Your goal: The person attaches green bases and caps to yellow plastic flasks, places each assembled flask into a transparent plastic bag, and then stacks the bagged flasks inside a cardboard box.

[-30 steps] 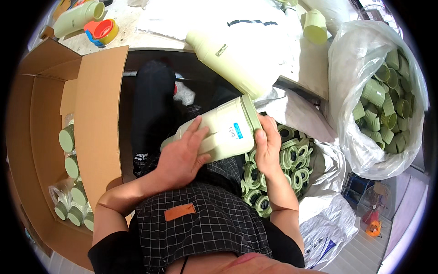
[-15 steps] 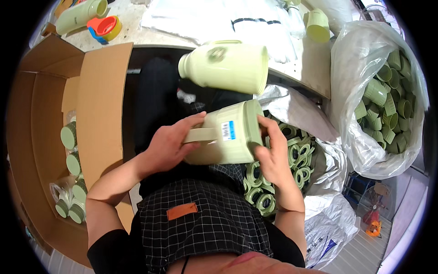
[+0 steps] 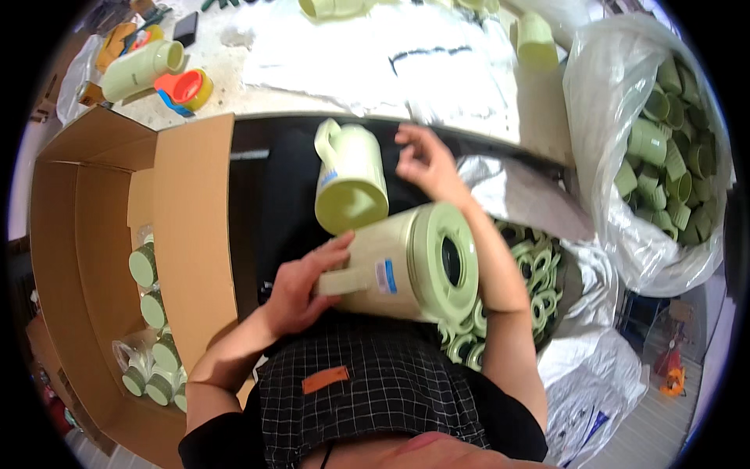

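— Gripped by its handle alone, the pale green jug (image 3: 406, 266) is held on its side over the lap by the left hand (image 3: 301, 285), fingers curled round the handle and thumb pressed to the body. Is anything held by the right hand (image 3: 426, 160)?

— Nothing is seen in it. It is raised with fingers spread loosely, just beside the second jug (image 3: 350, 176), which lies with its base turned toward the camera at the edge of the work table (image 3: 258, 94). Contact cannot be told.

— What could go wrong?

— A roll is judged the likeliest fault: the held jug is supported from one side only, its wall looks smooth and glossy, and the collared end with the dark round opening is heavier-looking, so it could be twisted out of the fingers toward the bag of green rings (image 3: 531, 273) underneath. The second jug, being cylindrical and near the edge, could be knocked off if it were brushed.

— And the materials?

— Moulded plastic is suggested throughout, matte pale green, a small blue label being borne on each jug. Clear crinkled film is seen round the bag of green cups (image 3: 664, 156) to the right. More jugs are packed in the plain corrugated cardboard box (image 3: 101, 258) to the left.
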{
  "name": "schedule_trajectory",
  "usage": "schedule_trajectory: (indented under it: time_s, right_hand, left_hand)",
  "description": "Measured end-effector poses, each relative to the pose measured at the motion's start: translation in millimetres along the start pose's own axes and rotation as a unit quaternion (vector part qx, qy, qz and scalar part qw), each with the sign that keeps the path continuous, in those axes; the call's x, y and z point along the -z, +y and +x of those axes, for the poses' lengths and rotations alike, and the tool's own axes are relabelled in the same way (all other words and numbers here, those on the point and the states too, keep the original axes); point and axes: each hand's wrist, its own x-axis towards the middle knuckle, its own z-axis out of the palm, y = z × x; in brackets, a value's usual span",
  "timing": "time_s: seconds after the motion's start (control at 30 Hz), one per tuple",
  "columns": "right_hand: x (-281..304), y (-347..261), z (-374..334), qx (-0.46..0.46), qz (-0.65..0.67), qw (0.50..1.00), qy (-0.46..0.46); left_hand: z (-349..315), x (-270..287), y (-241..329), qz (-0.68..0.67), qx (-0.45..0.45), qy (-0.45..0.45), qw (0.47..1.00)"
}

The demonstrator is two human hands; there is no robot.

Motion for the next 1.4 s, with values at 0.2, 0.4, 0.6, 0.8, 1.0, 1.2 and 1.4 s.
schedule_trajectory:
  time_s: [0.2, 0.4, 0.6, 0.8, 1.0, 1.2, 1.4]
  right_hand:
    - [-59.0, 0.8, -18.1, 0.11, -0.38, 0.918, 0.034]
    - [41.4, -26.5, -8.5, -0.082, 0.192, 0.962, 0.173]
    - [108.0, -72.1, 31.6, 0.008, 0.566, 0.794, 0.219]
    - [83.8, -158.5, -0.3, 0.198, -0.033, 0.974, 0.106]
    - [141.1, -84.7, -10.8, 0.037, -0.306, 0.934, 0.182]
    - [12.5, -101.2, -20.4, 0.114, -0.075, 0.986, -0.093]
    - [147.4, -90.2, -16.6, -0.025, -0.126, 0.989, -0.072]
  left_hand:
    - [-14.6, 0.9, -14.3, -0.085, -0.034, 0.083, 0.992]
    - [-34.6, 3.9, -23.1, -0.037, -0.078, 0.139, 0.987]
    - [3.5, -0.8, -16.5, 0.009, 0.015, 0.129, 0.992]
    - [31.9, -13.9, -15.5, 0.068, 0.086, 0.125, 0.986]
    - [52.1, -35.6, -13.5, 0.112, 0.089, 0.082, 0.986]
    - [49.7, -31.9, -13.3, 0.152, 0.124, 0.043, 0.98]
    - [53.5, -36.7, -12.5, 0.159, 0.095, 0.055, 0.981]
